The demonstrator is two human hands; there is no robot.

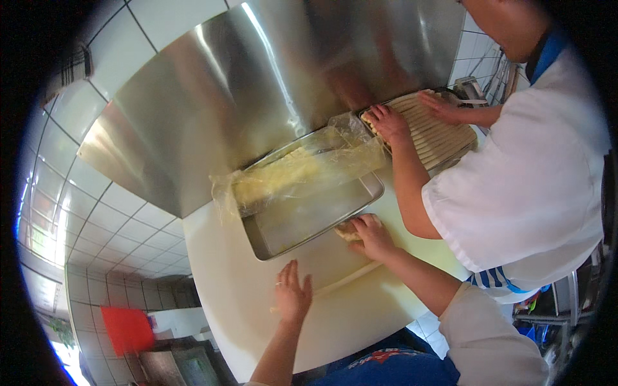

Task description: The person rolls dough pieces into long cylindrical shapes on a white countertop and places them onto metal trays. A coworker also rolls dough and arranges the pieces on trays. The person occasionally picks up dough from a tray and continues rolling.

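Observation:
A long thin dough rope (348, 279) lies across the white work board (227, 275). My left hand (293, 295) is over its left part, fingers extended and slightly apart, with a ring on one finger. A short end of the rope shows left of that hand; whether the palm touches it is hidden. Farther right, my right hand (374, 237) has its fingers on a piece of dough (346, 230), close to the near rim of a metal tray (309, 240). Under clear plastic film (352, 154), a yellowish dough slab (275, 178) rests in the tray's far part.
At right, a co-worker in a white sleeve (521, 173) has both hands (388, 123) on a second tray (454, 161) lined with rows of dough ropes (425, 125). A steel splash panel (270, 87) rises behind. A red object (126, 330) is at lower left.

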